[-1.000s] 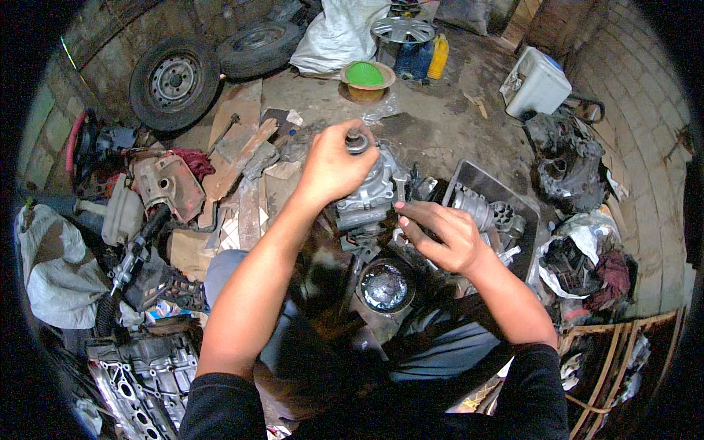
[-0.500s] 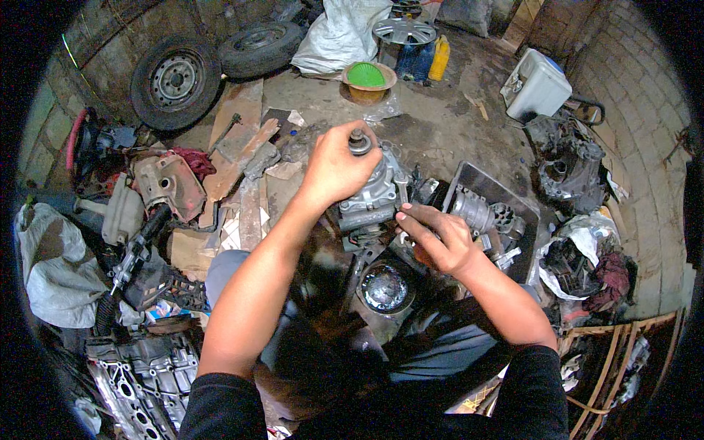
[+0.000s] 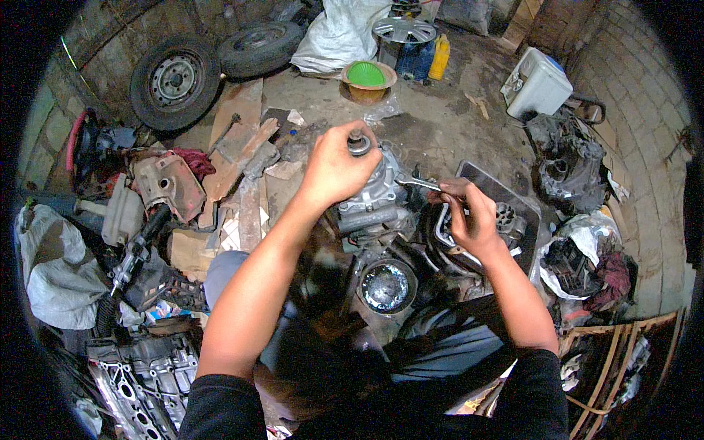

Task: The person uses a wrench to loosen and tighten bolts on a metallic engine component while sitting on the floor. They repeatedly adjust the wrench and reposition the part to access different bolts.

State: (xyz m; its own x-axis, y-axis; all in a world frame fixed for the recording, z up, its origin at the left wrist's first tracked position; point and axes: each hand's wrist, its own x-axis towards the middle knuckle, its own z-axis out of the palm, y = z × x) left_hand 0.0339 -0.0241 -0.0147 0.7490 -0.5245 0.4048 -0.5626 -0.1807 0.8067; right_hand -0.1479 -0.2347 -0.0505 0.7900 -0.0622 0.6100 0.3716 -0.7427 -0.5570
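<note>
My left hand [image 3: 341, 163] is wrapped round the upper part of a grey metal machine part [image 3: 367, 213], whose dark shaft end [image 3: 357, 139] pokes out above my fist. A combination wrench [image 3: 420, 182] is pinched in the fingers of my right hand [image 3: 471, 216]. Its far end lies at the right edge of the machine part, by a bolt lug; whether it sits on a bolt I cannot tell. Below my hands, between my legs, stands a round metal bowl [image 3: 386, 287] with a shiny, wet-looking inside.
A grey tray [image 3: 534, 209] with metal parts lies right of my right hand. Tyres [image 3: 176, 83] lean at the back left, near a green basin [image 3: 365, 73]. A white container [image 3: 537, 84] stands back right. An engine block [image 3: 143, 385] lies front left.
My right hand has moved to the right and swung the wrench from upright to nearly level. My left hand keeps its grip on the machine part.
</note>
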